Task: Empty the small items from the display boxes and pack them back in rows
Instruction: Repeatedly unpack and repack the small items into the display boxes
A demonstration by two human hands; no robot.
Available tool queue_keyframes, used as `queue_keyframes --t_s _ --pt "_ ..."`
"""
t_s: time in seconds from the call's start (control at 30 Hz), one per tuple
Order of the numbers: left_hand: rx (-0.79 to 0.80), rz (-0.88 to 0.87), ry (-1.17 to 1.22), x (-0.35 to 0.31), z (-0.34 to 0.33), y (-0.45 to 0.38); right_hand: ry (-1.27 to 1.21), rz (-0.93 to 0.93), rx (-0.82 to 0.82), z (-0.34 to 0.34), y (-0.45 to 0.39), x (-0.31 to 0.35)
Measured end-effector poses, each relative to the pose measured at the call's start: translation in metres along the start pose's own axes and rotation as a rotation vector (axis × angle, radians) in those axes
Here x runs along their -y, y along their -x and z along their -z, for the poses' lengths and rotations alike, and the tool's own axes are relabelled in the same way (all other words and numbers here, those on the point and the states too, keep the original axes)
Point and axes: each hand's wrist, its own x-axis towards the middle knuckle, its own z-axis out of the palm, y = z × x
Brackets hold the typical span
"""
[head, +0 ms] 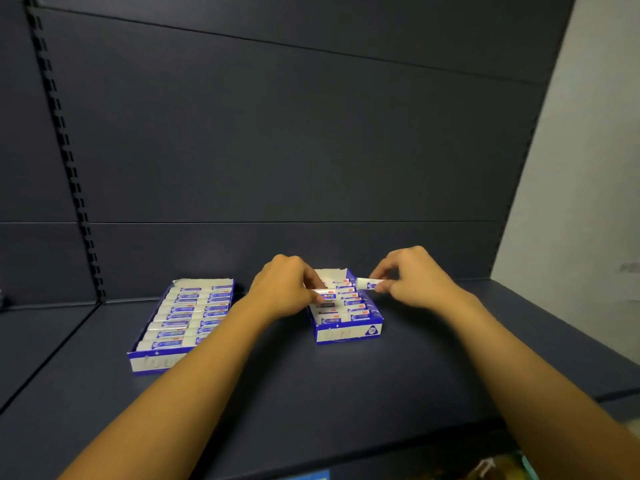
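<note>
Display boxes: two blue-and-white cardboard trays sit on a dark shelf (pixel 346 393); the left box (pixel 180 323) is well apart from the hands and looks fully packed in two neat columns, while the right box (pixel 348 311) is the one being worked.
Small items: white packs with blue and red print; most lie in rows inside the right box, one pack (pixel 323 292) is at the left hand's fingertips over the box, and another pack (pixel 369 283) is held just past the box's far right corner.
Step in hand: it looks like packs are being handled one per hand at the right box; whether they are going in or coming out cannot be told.
Doing it well: keep each pack flat and parallel to its neighbours, print facing the same way, and seat it snug against the row so no gap or tilt builds up; steady the light box so it does not slide.
Left hand (pixel 287 289): knuckles up, fingers curled down into the box, pinching the pack.
Right hand (pixel 412 282): raised above the box edge, thumb and fingertips pinching its pack by one end.
Arms: both bare forearms reach forward and converge on the right box.
</note>
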Motion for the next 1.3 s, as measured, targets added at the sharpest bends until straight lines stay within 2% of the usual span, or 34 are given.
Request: queue_keyframes --t_s 0.27,0.37,0.57,0.7,0.87,1.13,1.3 --pt "-0.062 0.033 0.01 -0.005 -0.007 -0.005 -0.145 0.161 0.007 -0.033 -0.038 -0.019" --pt "-0.084 0.032 0.025 0.0 -0.012 -0.001 -0.17 0.167 0.029 -0.047 -0.039 -0.026" --pt "-0.138 -0.03 0.034 0.006 -0.02 0.01 -0.221 0.239 0.0 -0.043 -0.035 -0.028" --pt "-0.1 -0.031 -0.007 0.0 -0.026 0.009 -0.205 0.257 0.045 -0.046 -0.032 -0.024" --pt "-0.073 0.019 0.05 -0.009 -0.035 0.006 -0.149 0.258 0.116 -0.049 -0.035 -0.027" --pt "0.018 0.111 -0.162 -0.013 -0.043 0.001 -0.1 0.263 0.184 -0.052 -0.039 -0.029" --pt "0.05 0.187 -0.137 -0.013 -0.045 -0.004 -0.083 0.28 0.207 -0.056 -0.041 -0.03"
